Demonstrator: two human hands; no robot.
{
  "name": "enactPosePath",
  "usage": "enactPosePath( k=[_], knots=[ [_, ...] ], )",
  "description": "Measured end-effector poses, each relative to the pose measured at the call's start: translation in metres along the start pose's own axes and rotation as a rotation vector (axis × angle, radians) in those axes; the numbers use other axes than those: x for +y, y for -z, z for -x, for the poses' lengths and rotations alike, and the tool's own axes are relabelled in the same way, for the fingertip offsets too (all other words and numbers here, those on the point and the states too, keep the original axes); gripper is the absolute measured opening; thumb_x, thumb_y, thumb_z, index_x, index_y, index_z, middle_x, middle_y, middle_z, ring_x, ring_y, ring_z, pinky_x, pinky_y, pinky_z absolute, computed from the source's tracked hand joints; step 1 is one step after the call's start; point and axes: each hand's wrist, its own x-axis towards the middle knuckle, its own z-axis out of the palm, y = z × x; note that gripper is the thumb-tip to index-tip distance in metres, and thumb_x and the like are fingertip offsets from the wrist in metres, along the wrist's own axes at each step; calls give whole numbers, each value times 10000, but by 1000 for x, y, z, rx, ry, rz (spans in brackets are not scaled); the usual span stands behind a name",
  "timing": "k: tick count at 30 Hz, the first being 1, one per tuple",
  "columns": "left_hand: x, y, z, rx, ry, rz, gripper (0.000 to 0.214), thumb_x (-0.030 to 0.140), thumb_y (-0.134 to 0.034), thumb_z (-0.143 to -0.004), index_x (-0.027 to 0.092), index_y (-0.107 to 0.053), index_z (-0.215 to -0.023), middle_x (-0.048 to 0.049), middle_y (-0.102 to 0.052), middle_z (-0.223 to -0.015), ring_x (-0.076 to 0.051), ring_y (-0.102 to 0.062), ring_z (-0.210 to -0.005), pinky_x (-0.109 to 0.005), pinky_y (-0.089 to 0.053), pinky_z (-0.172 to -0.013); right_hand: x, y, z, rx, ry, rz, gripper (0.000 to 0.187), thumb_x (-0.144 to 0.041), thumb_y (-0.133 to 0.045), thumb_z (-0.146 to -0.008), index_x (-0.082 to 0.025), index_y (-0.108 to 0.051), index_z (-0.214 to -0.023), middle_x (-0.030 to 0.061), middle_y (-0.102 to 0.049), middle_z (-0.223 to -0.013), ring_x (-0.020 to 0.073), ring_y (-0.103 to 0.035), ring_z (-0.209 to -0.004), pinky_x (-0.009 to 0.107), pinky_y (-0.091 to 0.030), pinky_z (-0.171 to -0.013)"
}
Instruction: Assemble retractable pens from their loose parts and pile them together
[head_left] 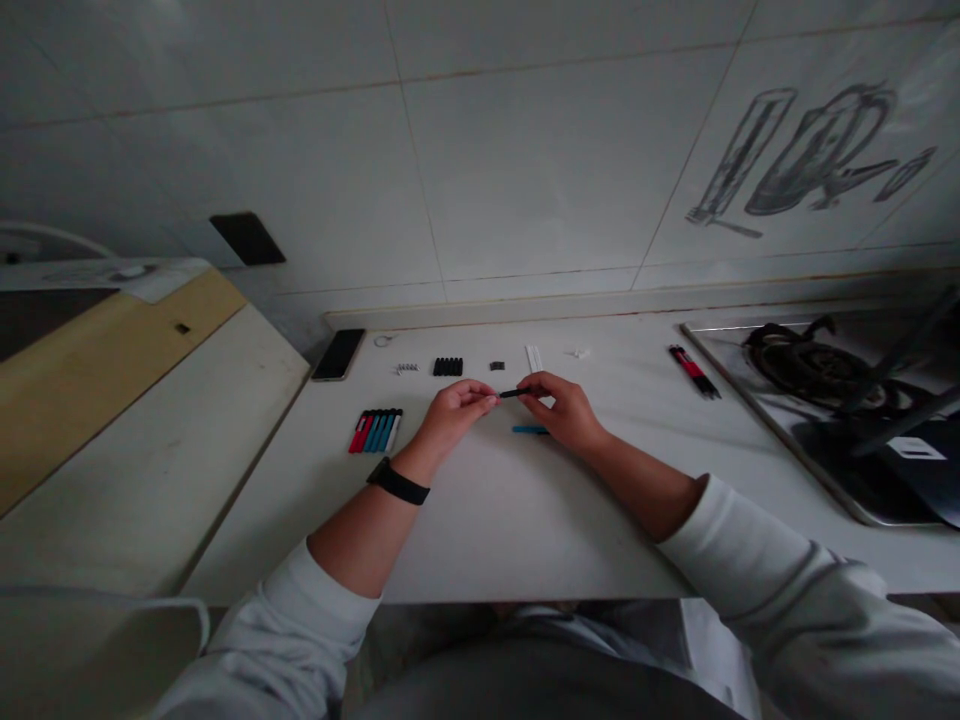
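My left hand (461, 408) and my right hand (564, 410) meet over the white counter, both with closed fingertips. Between them they pinch a slim black pen part (513, 393), one end in each hand. Just below my right hand lies a blue pen barrel (529, 430), partly covered by it. A row of red, blue and white pen barrels (375, 431) is left of my left hand. Beyond the hands sit black tubular pen grips (448, 367), small springs (406, 368), tiny dark pieces (497, 366), thin white sticks (533, 357) and small white bits (578, 353).
Red-and-black pens (694, 372) lie at the right, beside a gas stove (810, 370). A phone (339, 355) and a small ring (382, 341) lie at the back left. A tiled wall (525, 180) closes the rear; a pale cabinet (187, 400) borders the left.
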Motion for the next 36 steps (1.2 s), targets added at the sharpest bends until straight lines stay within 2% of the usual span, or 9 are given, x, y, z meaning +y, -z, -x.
enactPosePath(
  k=[9,15,21,27,31,36],
  knots=[
    [-3,0,-1,7,16,-27,297,403,-795,-781,177,-673,-929,-68,-756,-932,-192,-705,-897,-339,-533,-858,0,1,0,-18,36,47,164,-347,-636,-930,-229,-716,-1012,45,-747,-914,194,-713,-843,340,-578,-807],
    [-3,0,-1,2,12,-4,272,369,-814,-763,176,-676,-894,-52,-753,-904,-178,-691,-862,-318,-526,-838,1,1,0,-28,63,78,142,-286,-635,-919,-231,-724,-1015,42,-748,-925,192,-706,-842,334,-568,-798],
    [-2,-1,0,-33,73,2,271,367,-812,-762,170,-672,-883,-48,-747,-876,-163,-681,-815,-309,-516,-812,-3,4,0,-30,112,139,145,-239,-607,-912,-227,-727,-993,53,-752,-960,197,-702,-872,333,-567,-810],
    [-2,-1,-1,-25,50,16,281,371,-826,-745,168,-673,-867,-51,-747,-879,-167,-673,-825,-317,-513,-828,-2,5,-1,-78,30,158,193,-365,-624,-959,-228,-732,-1042,57,-766,-972,197,-716,-859,330,-558,-816],
    [-3,0,-2,-20,23,17,307,388,-831,-733,164,-670,-869,-45,-736,-875,-164,-661,-822,-314,-504,-827,1,5,0,-78,35,133,304,-336,-673,-918,-231,-667,-1203,53,-754,-985,193,-717,-885,328,-564,-843],
    [-2,-1,-1,-25,9,12,303,391,-820,-748,163,-664,-873,-45,-732,-881,-164,-663,-832,-318,-502,-849,1,4,0,-88,43,156,142,-314,-620,-945,-222,-688,-1030,48,-739,-908,180,-703,-824,303,-555,-787]
  ],
)
